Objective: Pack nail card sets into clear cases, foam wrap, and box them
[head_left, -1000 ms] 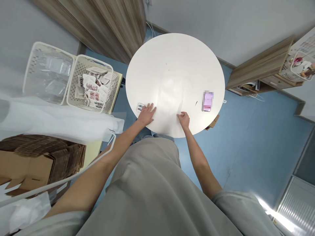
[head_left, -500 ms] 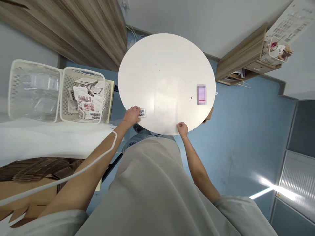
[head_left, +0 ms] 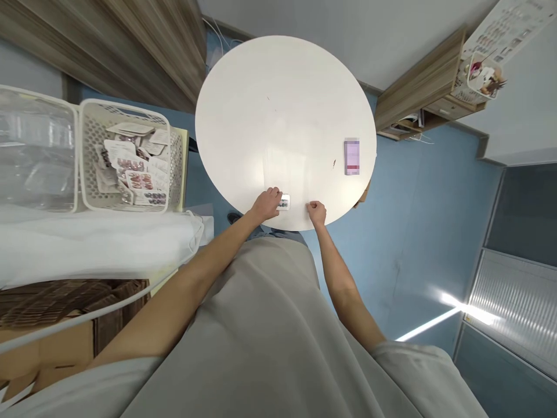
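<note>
My left hand (head_left: pixel 267 205) is over the near edge of the round white table, its fingers closed on one end of a small pale pack (head_left: pixel 284 202). Rows of small dark-green pieces show in the part of the pack that sticks out to the right. A short gap separates the pack from my right hand (head_left: pixel 317 213), which is closed near the table edge with thumb and fingers pinched together. Whether anything is between those fingers is too small to make out.
The round table (head_left: pixel 278 87) carries a phone-like pale purple rectangle (head_left: pixel 352 157), blurred, at the right. To the left, a white basket (head_left: pixel 174 174) holds several packs of coloured pieces, beside a bin of clear packaging (head_left: pixel 47 168). Cardboard (head_left: pixel 65 342) lies lower left.
My left hand has moved to the right along the near table edge with the pack, closer to my right hand. My right hand stays pinched near the edge. The view has shifted slightly.
</note>
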### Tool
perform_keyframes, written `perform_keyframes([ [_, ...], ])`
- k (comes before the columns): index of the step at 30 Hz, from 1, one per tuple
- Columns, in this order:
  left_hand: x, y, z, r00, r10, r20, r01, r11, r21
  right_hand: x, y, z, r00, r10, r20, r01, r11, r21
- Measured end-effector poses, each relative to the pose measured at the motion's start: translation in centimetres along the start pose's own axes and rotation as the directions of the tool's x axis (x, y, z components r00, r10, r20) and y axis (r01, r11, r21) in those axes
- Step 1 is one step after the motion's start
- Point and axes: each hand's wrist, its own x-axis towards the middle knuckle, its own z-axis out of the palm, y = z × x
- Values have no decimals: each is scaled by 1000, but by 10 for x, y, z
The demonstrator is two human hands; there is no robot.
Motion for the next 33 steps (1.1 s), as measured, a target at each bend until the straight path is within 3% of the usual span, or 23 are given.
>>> perform_keyframes([
  [8, 7, -7, 22, 1000, -4, -14, 4, 1000, 21, -22, 12, -3, 999, -4, 41, 6, 999, -52],
  [16, 8, -13, 34, 998, -9, -67, 8, 1000, -15, -50, -11, -4, 974, -211, 84, 220, 969, -113],
  [21, 2, -10, 35, 994, -41, -97, 25, 988, -152, -68, -39, 10, 900, -396, 183, 428, 882, -196],
  [23, -5, -11, 35, 979, -119, -167, 67, 956, -285, -74, -49, 20, 862, -449, 235, 498, 837, -228],
  [26, -18, -14, 35, 902, -370, -223, 212, 829, -518, -78, -63, 36, 821, -473, 319, 558, 786, -268],
  [29, -26, -17, 35, 855, -512, -88, 331, 667, -668, -78, -71, 52, 794, -465, 392, 588, 750, -303],
  [33, -25, -16, 35, 829, -559, 16, 427, 615, -663, -74, -75, 68, 767, -452, 456, 618, 710, -337],
])
